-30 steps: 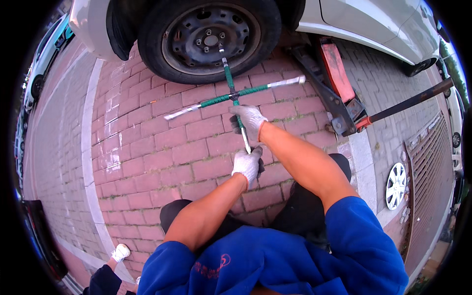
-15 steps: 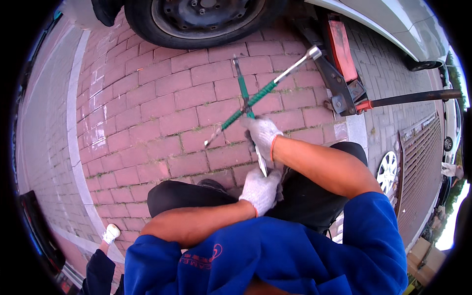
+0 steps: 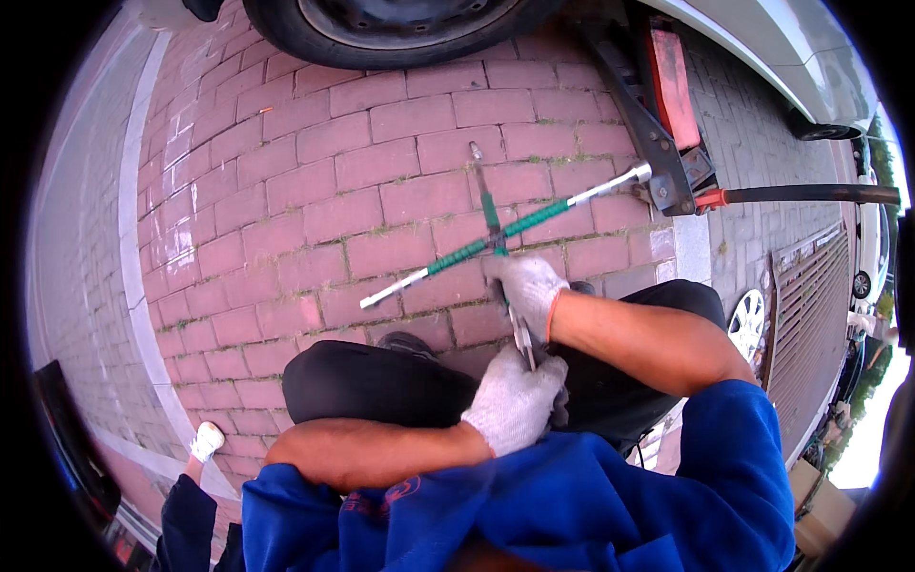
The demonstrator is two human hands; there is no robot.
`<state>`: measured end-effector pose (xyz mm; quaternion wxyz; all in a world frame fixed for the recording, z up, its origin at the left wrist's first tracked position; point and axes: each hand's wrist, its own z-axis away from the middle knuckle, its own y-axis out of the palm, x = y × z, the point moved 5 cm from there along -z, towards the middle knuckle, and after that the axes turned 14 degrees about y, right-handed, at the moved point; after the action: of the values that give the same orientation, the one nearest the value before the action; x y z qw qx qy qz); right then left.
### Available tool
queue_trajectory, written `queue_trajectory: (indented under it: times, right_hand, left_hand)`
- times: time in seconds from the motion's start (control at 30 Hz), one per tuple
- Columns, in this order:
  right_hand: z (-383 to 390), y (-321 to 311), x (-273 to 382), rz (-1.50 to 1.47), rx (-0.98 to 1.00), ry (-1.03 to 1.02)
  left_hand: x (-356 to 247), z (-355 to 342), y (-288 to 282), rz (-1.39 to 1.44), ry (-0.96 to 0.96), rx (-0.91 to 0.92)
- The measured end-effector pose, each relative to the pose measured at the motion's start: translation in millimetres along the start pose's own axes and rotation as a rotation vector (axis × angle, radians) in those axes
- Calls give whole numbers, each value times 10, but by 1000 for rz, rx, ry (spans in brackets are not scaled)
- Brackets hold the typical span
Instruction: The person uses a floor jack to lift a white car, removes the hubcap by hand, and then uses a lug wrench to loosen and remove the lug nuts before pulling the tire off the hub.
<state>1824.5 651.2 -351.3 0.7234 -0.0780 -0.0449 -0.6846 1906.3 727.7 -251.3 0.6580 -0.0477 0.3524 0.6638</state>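
Observation:
A cross lug wrench (image 3: 534, 218) with green-wrapped arms and silver ends is held above my lap, clear of the wheel. Just below its centre, my gloved right hand (image 3: 528, 289) is closed round the shaft. My gloved left hand (image 3: 518, 397) grips the lower end of that same shaft, close to my body. The car's black steel wheel (image 3: 405, 38) is at the top, partly out of the picture, beyond the wrench's far end.
A red and black floor jack (image 3: 673, 91) stands under the white car (image 3: 791, 57). A silver hubcap (image 3: 746, 324) and a metal grate (image 3: 801, 334) lie at the right. A bystander's white shoe (image 3: 208, 440) is at lower left, on paving (image 3: 248, 219).
The wrench has come away from the wheel toward my body and turned. Both hands have moved down with it, and the wheel now sits higher in the view.

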Motion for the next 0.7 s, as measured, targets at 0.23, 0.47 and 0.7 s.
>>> queue_trajectory:
  times: [0.23,0.47,0.7]
  right_hand:
    - [-6,320,1136,-89,146,-387]
    - [-125,603,1733,-91,221,-501]
    - [-387,733,1741,-82,264,-495]
  left_hand:
    - [-419,-473,-375,-168,487,-175]
    - [-831,-696,-622,-179,557,-263]
    - [-489,-1131,-986,-420,606,-444]
